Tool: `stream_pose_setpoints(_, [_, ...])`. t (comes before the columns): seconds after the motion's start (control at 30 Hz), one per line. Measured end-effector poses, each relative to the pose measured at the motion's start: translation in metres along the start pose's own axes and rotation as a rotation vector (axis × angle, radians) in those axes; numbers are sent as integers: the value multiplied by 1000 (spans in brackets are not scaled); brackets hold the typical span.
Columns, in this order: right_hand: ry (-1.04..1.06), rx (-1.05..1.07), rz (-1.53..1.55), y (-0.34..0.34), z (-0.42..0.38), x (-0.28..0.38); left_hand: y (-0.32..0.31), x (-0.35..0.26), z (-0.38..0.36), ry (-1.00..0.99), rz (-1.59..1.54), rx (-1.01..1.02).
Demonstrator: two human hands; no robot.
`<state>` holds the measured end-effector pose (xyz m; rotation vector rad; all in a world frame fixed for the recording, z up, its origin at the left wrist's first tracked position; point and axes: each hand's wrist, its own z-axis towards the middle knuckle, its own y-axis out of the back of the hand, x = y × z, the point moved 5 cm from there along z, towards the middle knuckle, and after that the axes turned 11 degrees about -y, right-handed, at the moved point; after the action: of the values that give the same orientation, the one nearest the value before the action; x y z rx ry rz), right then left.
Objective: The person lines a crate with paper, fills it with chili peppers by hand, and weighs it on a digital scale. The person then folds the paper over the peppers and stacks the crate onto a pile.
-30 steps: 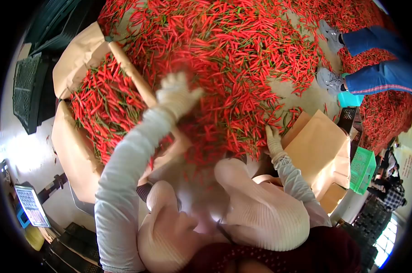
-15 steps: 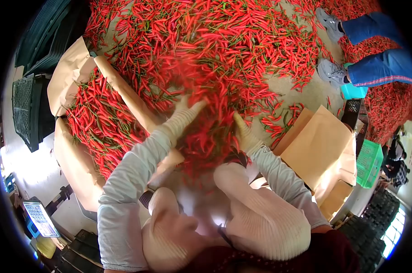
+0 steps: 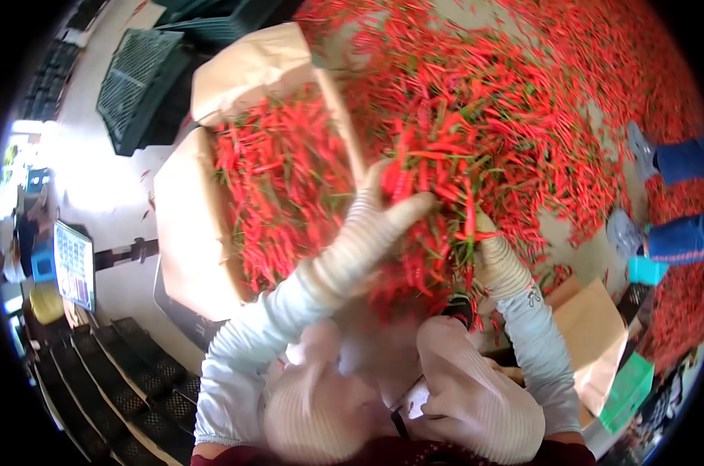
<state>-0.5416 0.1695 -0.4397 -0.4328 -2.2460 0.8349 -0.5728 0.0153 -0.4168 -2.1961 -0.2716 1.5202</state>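
A loose bunch of red chili peppers (image 3: 437, 167) with green stems is held up between my two gloved hands. My left hand (image 3: 383, 206) presses the bunch from the left, its thumb pointing right and its fingers partly hidden by the peppers. From the right, my right hand (image 3: 492, 252) cups the same bunch, with most of its fingers hidden. Close to my left hand stands an open cardboard box (image 3: 190, 221) filled with red chilies (image 3: 282, 186), blurred by motion. Beyond my hands a wide heap of chilies (image 3: 538, 116) covers much of the floor.
Dark green plastic crates (image 3: 138, 81) stand at upper left. A lit display panel (image 3: 74, 264) and rows of black crates (image 3: 115, 373) are at lower left. On the right are a folded brown carton (image 3: 593, 338), a green crate (image 3: 630, 392) and another person's legs (image 3: 682, 163).
The view has turned left, so the scene sits further right. My hands have gathered and raised a bunch of chilies from the heap and come closer to the filled box.
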Motion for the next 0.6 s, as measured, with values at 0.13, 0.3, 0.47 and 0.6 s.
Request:
stream_pose_setpoints(0.13, [-48,49,-227,-64,82,-10,106,-42,0,-132,20,-223])
stream_pose_setpoints(0.3, [-66,-103,-560,-97,140,-3,258,-48,42,-187,656,-527])
stream_pose_setpoints(0.47, [514,-179,-1536,-103,146,-18,215,-74,10,-648,1371,-439])
stream_pose_setpoints(0.6, [595,-408,-2041,-120,184,-38,191,-58,33,-346,1849,-342])
